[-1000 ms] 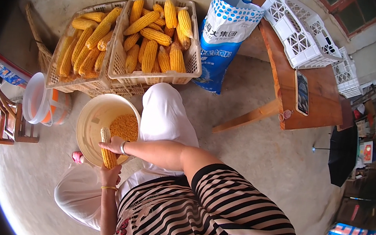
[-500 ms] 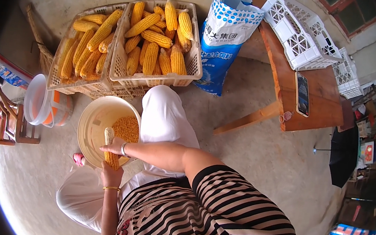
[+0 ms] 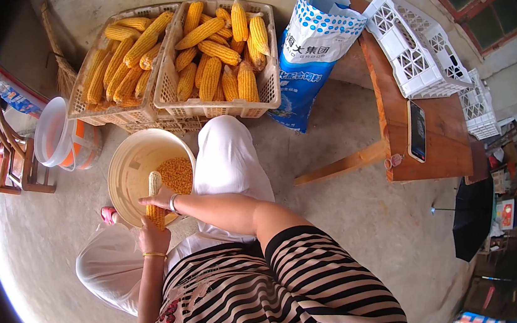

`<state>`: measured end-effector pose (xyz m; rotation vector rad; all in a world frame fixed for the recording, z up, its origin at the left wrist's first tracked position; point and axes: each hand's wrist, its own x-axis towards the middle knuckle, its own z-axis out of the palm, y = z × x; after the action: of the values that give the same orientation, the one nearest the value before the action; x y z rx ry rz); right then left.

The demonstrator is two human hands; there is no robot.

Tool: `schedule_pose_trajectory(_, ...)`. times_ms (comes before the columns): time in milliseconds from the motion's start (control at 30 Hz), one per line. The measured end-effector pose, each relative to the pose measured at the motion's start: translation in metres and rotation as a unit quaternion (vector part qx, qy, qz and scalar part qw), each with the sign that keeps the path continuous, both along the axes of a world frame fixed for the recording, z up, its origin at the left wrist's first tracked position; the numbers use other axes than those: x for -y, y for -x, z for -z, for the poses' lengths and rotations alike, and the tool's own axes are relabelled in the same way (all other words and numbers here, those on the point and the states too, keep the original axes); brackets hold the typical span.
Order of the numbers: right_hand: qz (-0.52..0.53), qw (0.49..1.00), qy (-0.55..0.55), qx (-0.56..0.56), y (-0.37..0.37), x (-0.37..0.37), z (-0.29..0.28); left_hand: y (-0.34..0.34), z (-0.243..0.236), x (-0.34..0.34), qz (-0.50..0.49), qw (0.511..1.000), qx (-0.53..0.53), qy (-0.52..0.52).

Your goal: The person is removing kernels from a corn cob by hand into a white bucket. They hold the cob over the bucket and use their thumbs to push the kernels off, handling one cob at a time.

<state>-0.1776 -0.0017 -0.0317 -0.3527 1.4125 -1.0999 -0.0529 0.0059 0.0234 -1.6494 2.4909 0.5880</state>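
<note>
Above the near rim of a cream bucket (image 3: 126,170), a corn cob (image 3: 155,182) is held upright and slightly tilted. Its far end looks pale and stripped, while yellow kernels still cover the part between my hands. My left hand (image 3: 154,237) is closed round the cob's near end. Higher up, my right hand (image 3: 160,200) grips the middle from the right side, with the thumb and fingers against the kernels. Loose yellow kernels (image 3: 176,174) lie in the bottom of the bucket, which stands between my legs.
Two plastic crates, one left (image 3: 79,100) and one right (image 3: 166,106), hold several whole corn ears. A blue and white sack (image 3: 302,71) stands beside them. To the right is a wooden table (image 3: 441,159) bearing a phone (image 3: 417,131) and a white crate (image 3: 408,57). A white-orange bucket (image 3: 87,146) stands left.
My hands and the cob have shifted very slightly to the right, with the grip unchanged. The whole view has moved a little.
</note>
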Motion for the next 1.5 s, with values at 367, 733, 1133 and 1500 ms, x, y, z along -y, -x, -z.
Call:
schedule_pose_trajectory(367, -0.041, 0.989, 0.034, -0.139, -0.002, 0.014, 0.035, -0.006, 0.01, 0.004, -0.007, 0.999, -0.042, -0.02)
schedule_pose_trajectory(733, 0.013, 0.986, 0.008, 0.166, 0.007, 0.003, 0.009, 0.003, -0.005, -0.001, 0.008, 1.0, -0.005, -0.005)
schedule_pose_trajectory(1133, -0.05, 0.996, -0.009, 0.068, 0.016, 0.01, 0.025, 0.0, 0.002, 0.007, -0.001, 0.999, -0.011, -0.052)
schedule_pose_trajectory(1500, -0.057, 0.962, -0.025, 0.267, 0.03, 0.007, 0.019, -0.013, 0.006, 0.009, -0.019, 0.998, -0.025, -0.052)
